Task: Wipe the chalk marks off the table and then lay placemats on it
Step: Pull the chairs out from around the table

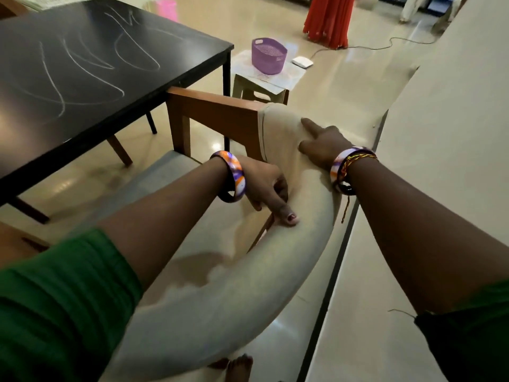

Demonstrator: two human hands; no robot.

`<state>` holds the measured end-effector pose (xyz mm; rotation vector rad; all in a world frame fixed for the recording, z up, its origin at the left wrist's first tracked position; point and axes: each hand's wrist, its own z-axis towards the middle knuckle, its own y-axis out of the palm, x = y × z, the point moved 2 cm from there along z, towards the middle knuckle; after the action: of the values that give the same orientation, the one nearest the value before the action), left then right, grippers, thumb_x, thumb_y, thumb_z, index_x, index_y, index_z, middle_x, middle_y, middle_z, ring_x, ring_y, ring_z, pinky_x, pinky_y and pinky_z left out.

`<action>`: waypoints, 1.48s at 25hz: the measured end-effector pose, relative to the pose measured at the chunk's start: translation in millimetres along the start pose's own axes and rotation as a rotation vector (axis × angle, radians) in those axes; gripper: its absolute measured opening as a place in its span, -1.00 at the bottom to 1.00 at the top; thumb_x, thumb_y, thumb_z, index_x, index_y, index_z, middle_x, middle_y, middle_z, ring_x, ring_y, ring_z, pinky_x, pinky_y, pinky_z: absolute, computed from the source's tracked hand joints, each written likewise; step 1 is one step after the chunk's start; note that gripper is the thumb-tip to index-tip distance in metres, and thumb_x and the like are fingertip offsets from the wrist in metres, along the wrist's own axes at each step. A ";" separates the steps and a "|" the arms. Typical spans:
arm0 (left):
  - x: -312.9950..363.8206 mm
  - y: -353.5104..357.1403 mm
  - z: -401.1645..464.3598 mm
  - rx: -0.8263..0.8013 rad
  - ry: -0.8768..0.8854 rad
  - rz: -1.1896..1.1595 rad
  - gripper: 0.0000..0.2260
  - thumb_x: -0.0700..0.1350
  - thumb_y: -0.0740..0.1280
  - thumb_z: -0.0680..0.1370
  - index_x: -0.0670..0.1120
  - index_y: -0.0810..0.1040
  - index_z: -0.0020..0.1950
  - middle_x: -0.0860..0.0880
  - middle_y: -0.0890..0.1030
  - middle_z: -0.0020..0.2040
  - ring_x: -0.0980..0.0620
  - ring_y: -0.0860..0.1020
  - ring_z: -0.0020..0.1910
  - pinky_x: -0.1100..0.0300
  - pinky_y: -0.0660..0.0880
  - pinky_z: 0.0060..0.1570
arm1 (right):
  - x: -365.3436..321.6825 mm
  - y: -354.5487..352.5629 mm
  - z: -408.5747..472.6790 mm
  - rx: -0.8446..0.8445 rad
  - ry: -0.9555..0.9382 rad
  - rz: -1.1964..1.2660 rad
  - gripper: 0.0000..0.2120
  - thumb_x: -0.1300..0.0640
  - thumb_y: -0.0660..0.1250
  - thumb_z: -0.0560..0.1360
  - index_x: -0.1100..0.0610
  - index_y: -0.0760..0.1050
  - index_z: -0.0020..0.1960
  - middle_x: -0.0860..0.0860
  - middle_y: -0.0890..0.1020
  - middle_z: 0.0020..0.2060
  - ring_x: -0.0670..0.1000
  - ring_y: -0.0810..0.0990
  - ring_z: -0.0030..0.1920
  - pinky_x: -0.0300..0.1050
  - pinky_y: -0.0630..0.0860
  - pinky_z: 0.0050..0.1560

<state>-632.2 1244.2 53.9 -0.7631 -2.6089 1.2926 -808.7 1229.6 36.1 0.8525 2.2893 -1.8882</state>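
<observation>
A black table [170,59] fills the upper left, its top covered with white chalk marks [82,70]. A long beige cloth [278,128] hangs over the back of a wooden chair [214,111] and runs down toward me. My left hand [264,186] pinches a fold of the cloth below the chair back. My right hand [322,142] rests on the cloth near the top of the chair back, forefinger stretched out, the other fingers curled into the fabric. Both wrists wear striped bangles.
A purple basket [268,55] stands on paper-like sheets on a small stool [259,89] beyond the chair. A white device [302,62] with a cable lies on the floor. A person in an orange garment [327,20] stands far back. A pale wall [454,133] runs along the right.
</observation>
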 end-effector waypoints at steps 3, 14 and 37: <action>21.2 -7.1 38.6 0.062 0.326 -0.706 -0.63 0.12 0.33 0.49 -0.11 0.48 0.15 -0.14 0.57 0.01 0.03 0.53 -0.06 0.28 0.52 -0.09 | -6.5 -2.9 32.8 -0.049 -0.034 -0.013 -0.38 0.00 0.20 0.52 -0.20 0.02 0.51 0.18 0.26 0.43 0.23 0.35 0.35 -0.03 0.34 0.31; -12.3 -59.2 138.0 0.473 -0.154 -0.973 -0.57 0.02 0.24 0.57 -0.16 0.33 0.36 -0.11 0.45 0.30 -0.08 0.46 0.20 0.15 0.39 0.04 | -39.2 -1.8 168.9 -0.418 -0.451 -0.031 -0.51 -0.10 0.13 0.58 -0.08 0.18 0.49 0.09 0.28 0.46 0.16 0.26 0.42 0.00 0.21 0.37; -97.6 -131.0 259.7 0.251 -0.737 -0.474 -0.63 0.04 0.27 0.54 -0.27 0.53 0.10 -0.10 0.48 -0.23 -0.02 0.44 -0.22 0.17 0.44 -0.21 | -69.2 -18.4 277.0 -0.874 -1.020 -0.436 -0.52 0.04 0.17 0.61 -0.06 0.15 0.50 0.13 0.52 0.25 0.14 0.55 0.17 -0.15 0.54 -0.08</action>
<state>-683.8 946.0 3.3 0.4479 -2.7455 1.9237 -840.6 946.5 9.0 -0.6094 2.2004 -0.7804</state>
